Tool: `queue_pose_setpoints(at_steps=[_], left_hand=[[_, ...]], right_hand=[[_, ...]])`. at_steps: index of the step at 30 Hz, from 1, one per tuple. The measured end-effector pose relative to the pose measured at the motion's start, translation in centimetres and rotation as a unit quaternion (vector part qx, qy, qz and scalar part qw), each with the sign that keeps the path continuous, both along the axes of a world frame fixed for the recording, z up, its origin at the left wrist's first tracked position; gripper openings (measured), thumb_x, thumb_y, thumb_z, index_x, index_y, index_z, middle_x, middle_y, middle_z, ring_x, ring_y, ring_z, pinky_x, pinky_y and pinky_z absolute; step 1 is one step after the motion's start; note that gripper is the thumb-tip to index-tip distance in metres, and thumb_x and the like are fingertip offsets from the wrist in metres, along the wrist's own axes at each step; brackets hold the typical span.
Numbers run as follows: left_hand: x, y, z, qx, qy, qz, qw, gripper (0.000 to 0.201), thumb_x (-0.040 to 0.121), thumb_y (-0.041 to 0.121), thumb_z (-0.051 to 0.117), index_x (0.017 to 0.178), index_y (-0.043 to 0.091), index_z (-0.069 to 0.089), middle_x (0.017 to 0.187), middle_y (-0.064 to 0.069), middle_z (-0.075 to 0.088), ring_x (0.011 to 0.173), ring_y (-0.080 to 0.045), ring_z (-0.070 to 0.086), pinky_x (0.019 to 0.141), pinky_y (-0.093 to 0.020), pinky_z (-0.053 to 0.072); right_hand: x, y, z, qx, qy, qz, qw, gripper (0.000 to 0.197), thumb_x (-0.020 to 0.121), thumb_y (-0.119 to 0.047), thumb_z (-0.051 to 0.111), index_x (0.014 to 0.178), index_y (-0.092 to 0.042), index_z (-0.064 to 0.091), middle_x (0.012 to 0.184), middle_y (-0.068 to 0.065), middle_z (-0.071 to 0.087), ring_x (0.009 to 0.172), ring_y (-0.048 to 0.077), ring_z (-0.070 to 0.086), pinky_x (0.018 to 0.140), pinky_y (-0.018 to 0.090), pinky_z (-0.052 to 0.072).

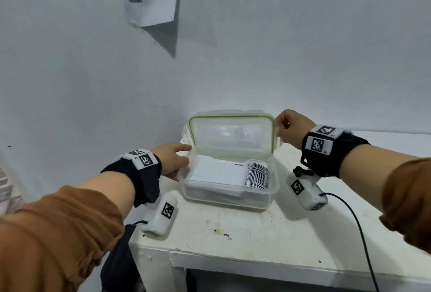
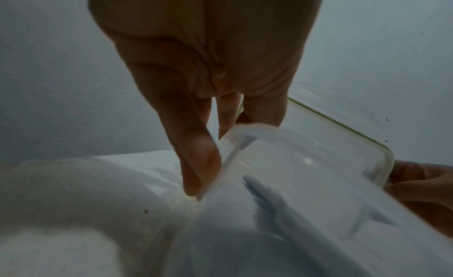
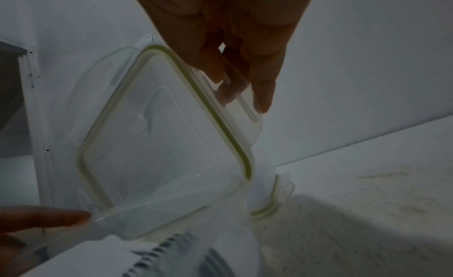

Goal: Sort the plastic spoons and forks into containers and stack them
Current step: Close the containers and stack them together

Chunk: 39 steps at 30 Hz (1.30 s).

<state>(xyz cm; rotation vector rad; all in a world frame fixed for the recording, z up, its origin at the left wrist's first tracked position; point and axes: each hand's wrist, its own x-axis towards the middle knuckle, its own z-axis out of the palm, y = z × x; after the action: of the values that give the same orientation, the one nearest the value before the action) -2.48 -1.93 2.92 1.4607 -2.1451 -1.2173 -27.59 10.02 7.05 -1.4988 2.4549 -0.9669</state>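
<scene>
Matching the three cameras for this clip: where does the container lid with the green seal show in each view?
Head: lid upright at centre, behind the open container.
Left wrist: lid at right, beyond the fingers.
Right wrist: lid centre-left, tilted.
Shared landmark: its green seal, beside the right hand.

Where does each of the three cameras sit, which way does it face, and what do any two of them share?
Head: worn on the head, faces forward and down at the open container of stacked spoons on the white table; both forearms and hands show.
Left wrist: looks along the left hand, fingers at the container's end.
Right wrist: looks along the right hand, which pinches a side clip of the raised lid.
Shared: both wrist views show the green-sealed lid and the opposite hand.
</scene>
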Motion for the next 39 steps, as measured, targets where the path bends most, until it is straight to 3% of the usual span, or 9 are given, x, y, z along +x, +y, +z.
queue_pose_setpoints(at_steps=[13,16,19,22,25,28,32,36,39], left_hand=[[-0.4,-1.2,-1.3,0.12,0.074,0.034,0.989,0.071,0.09,0.0,0.052,0.148,0.023,0.018,0.088,-0.011,0.063,0.066,-0.02,0.061,0.048,-0.027,0.056],[-0.8,-1.9,-0.9,0.106,0.151,0.07,0.98,0.067,0.093,-0.001,0.046,0.147,0.028,0.021,0.099,-0.012,0.06,0.074,-0.016,0.057,0.067,-0.032,0.053],[-1.1,-2.0,-0.3,0.127,0.198,0.096,0.967,0.027,0.097,0.01,0.044,0.121,0.011,0.055,0.094,-0.011,0.057,0.074,-0.013,0.054,0.072,-0.029,0.048],[-0.7,-2.3,-0.4,0.11,0.201,0.095,0.969,0.016,0.095,0.021,0.052,0.087,0.01,0.062,0.094,-0.007,0.058,0.075,-0.011,0.055,0.076,-0.029,0.049],[0.1,-2.6,-0.7,0.054,0.171,0.05,0.982,0.024,0.094,0.025,0.055,0.105,0.005,0.063,0.102,-0.008,0.062,0.093,-0.015,0.06,0.088,-0.029,0.049],[1.0,-2.5,-0.6,0.023,0.14,0.021,0.99,0.027,0.091,0.018,0.06,0.115,0.008,0.062,0.113,-0.009,0.063,0.102,-0.018,0.06,0.092,-0.025,0.046],[1.5,-2.4,-0.6,0.052,0.119,-0.018,0.991,0.041,0.089,0.005,0.06,0.129,0.006,0.052,0.126,-0.013,0.057,0.104,-0.021,0.059,0.093,-0.026,0.044],[1.8,-1.9,-0.8,0.072,0.095,-0.023,0.993,0.055,0.087,0.004,0.062,0.138,0.011,0.042,0.13,-0.014,0.049,0.106,-0.023,0.057,0.089,-0.028,0.046],[1.6,-1.3,-1.1,0.063,0.084,-0.016,0.994,0.056,0.089,0.014,0.062,0.14,0.011,0.039,0.126,-0.012,0.051,0.092,-0.018,0.059,0.082,-0.029,0.051]], right_hand=[[0.0,1.1,-1.4,-0.011,-0.064,0.024,0.998,0.024,0.083,-0.003,0.053,0.067,-0.021,0.051,0.065,-0.005,0.054,0.054,0.01,0.045,0.046,0.016,0.037],[0.0,1.4,-1.6,-0.022,-0.106,0.038,0.993,0.027,0.079,0.003,0.055,0.062,-0.019,0.054,0.068,-0.003,0.058,0.059,0.015,0.048,0.053,0.019,0.04],[-0.1,2.1,-1.9,-0.015,-0.117,0.047,0.992,0.03,0.076,0.005,0.057,0.061,-0.021,0.058,0.087,0.002,0.065,0.078,0.017,0.056,0.068,0.024,0.043],[0.0,2.7,-2.2,0.006,-0.113,0.037,0.993,0.032,0.077,0.004,0.058,0.061,-0.023,0.06,0.101,-0.008,0.06,0.083,0.007,0.058,0.071,0.017,0.043],[-0.1,3.3,-2.5,0.032,-0.115,0.027,0.992,0.029,0.077,-0.001,0.065,0.063,-0.026,0.063,0.097,-0.009,0.061,0.082,0.004,0.061,0.079,0.02,0.049],[0.4,4.1,-2.4,0.1,-0.093,0.042,0.99,0.027,0.077,-0.004,0.071,0.073,-0.03,0.064,0.09,-0.013,0.062,0.081,0.003,0.059,0.062,0.008,0.041],[1.1,4.6,-2.9,0.138,-0.088,0.01,0.986,0.033,0.082,-0.003,0.059,0.092,-0.032,0.069,0.101,-0.004,0.065,0.08,0.018,0.054,0.065,0.021,0.043],[1.5,4.7,-3.6,0.103,-0.151,-0.045,0.982,0.022,0.082,-0.015,0.065,0.095,-0.032,0.069,0.109,-0.003,0.068,0.103,0.017,0.062,0.097,0.029,0.047],[1.6,4.7,-4.2,0.076,-0.214,-0.055,0.972,0.038,0.08,-0.014,0.072,0.117,-0.013,0.064,0.113,0.004,0.065,0.102,0.02,0.064,0.1,0.034,0.047]])
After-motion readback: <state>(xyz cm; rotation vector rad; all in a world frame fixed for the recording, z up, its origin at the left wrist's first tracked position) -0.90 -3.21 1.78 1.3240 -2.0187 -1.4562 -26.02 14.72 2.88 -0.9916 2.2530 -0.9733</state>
